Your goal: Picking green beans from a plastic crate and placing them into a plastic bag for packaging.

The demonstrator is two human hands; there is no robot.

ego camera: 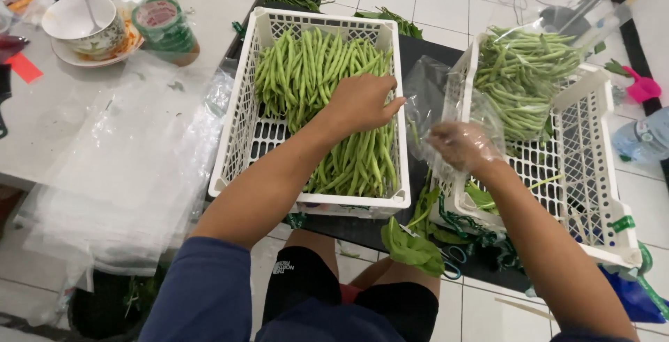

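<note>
Crates first, since they take up most of what I see from the head camera. One white plastic crate (240, 115) sits straight ahead on a dark surface, filled with a heap of long green beans (313, 77) lying lengthwise. A second white crate (592, 175) stands just to its right, tilted, with bagged green beans (526, 84) piled at its far end and bare lattice nearer me. To my left is a pale table (209, 7) draped with a stack of clear plastic sheets (132, 168); on its far part stand a white bowl with a spoon (80, 18) and a roll of green tape (164, 25).

My left hand (362, 101) rests palm down on the beans at the right side of the near crate, fingers bent and spread over the pods; I cannot tell whether any bean is actually pinched under it. My right hand (463, 145) is inside a clear plastic bag (428, 98), fingers curled loosely, and the film stands up in the gap between the two crates, so that hand has hold of the bag from within.

Loose green leaves (411, 248) lie on the dark surface below the crates, with a pair of scissors (453, 262) just beside them.
</note>
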